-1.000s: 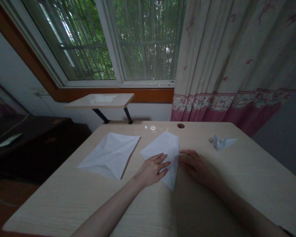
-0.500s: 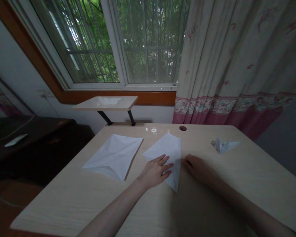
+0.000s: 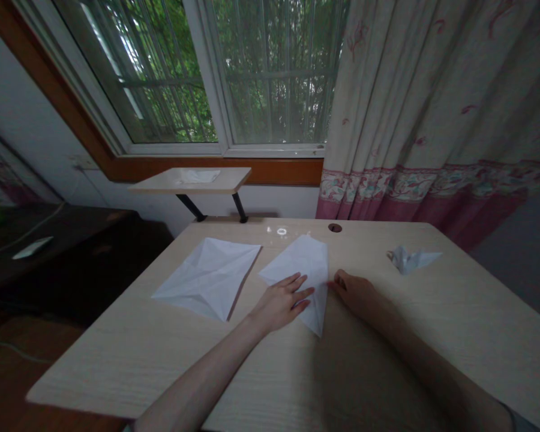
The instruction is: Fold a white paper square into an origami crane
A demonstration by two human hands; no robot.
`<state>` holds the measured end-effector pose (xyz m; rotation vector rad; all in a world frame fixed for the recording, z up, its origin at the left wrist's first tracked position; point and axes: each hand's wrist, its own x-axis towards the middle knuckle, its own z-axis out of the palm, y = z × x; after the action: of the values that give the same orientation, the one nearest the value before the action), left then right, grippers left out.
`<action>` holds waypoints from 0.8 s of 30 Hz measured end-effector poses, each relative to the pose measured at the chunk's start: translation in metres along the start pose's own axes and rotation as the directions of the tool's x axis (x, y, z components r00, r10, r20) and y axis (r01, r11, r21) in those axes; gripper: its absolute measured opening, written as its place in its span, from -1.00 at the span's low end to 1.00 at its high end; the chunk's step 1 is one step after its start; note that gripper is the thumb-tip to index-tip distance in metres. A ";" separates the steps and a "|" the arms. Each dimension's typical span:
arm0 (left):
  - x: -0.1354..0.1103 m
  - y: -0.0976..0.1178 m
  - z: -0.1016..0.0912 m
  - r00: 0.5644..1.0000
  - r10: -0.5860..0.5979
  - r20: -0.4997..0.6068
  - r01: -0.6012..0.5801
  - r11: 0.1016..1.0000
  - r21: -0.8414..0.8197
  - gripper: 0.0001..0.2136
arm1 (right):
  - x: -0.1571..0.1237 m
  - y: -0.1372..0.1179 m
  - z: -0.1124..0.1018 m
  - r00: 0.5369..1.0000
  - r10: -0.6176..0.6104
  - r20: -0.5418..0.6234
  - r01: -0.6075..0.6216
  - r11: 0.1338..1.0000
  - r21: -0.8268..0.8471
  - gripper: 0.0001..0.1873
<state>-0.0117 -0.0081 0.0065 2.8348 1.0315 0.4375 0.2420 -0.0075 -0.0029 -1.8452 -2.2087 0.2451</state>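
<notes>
Two hands on a pale wood-grain bench (image 3: 117, 366), low and centre in frame. Left hand (image 3: 281, 303): open, palm down, fingers spread, fingertips lying over the lower-left edge of a narrow kite-shaped white paper sheet (image 3: 302, 273). Flat contact, no pinch. Right hand (image 3: 355, 293): half-curled, holding nothing, fingertips just at the sheet's right edge; contact hard to tell in the shadow.

Kite-shaped sheet lies flat at bench centre, between the hands and the far edge, its point aimed down-frame. To its left, just apart, a larger white paper sheet with radiating creases (image 3: 207, 277). Upper right of the bench, well apart from both, a small folded white paper crane (image 3: 409, 260). Round dark cable hole (image 3: 335, 228) near the far edge, above the kite-shaped sheet.

Beyond the bench, upper left of centre, a small pale wooden shelf on black brackets (image 3: 189, 181) carries a piece of white paper (image 3: 198, 176). Behind it, a white-framed barred window (image 3: 270, 72) showing green foliage. Upper right, a cream curtain with a pink floral border (image 3: 425, 114). Far left, a dark wooden cabinet top (image 3: 63, 252) with a small white object (image 3: 32, 247).
</notes>
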 end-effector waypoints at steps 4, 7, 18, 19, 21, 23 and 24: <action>0.000 0.001 -0.001 1.000 0.009 0.003 -0.009 1.000 -0.007 -0.67 | -0.001 -0.002 -0.003 1.000 -0.005 0.017 0.006 1.000 -0.027 -0.74; 0.000 0.003 -0.001 1.000 0.001 0.002 -0.001 1.000 -0.003 -0.67 | -0.001 -0.003 -0.004 1.000 0.010 0.014 -0.009 0.999 -0.051 -0.72; 0.001 0.003 0.001 1.000 0.007 0.019 -0.007 1.000 0.022 -0.66 | -0.007 -0.005 -0.005 0.998 -0.054 -0.031 0.050 0.991 -0.126 -0.69; 0.001 0.003 0.001 1.000 0.005 0.022 -0.006 1.000 0.021 -0.66 | -0.007 -0.005 -0.005 0.998 -0.057 -0.037 0.052 0.989 -0.135 -0.69; 0.001 0.003 0.001 1.000 0.002 0.020 -0.003 1.000 0.017 -0.66 | -0.008 -0.007 -0.005 0.997 -0.059 -0.041 0.052 0.987 -0.153 -0.68; 0.001 0.002 0.002 1.000 0.005 0.012 -0.006 1.000 0.017 -0.67 | -0.008 -0.007 -0.006 0.997 -0.073 -0.040 0.066 0.985 -0.161 -0.68; 0.001 0.002 0.003 1.000 0.007 0.008 -0.007 1.000 0.018 -0.67 | -0.008 -0.007 -0.006 0.996 -0.087 -0.036 0.080 0.984 -0.159 -0.68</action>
<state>-0.0090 -0.0090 0.0045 2.8544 1.0296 0.4197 0.2383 -0.0172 0.0039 -1.8112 -2.3293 0.0157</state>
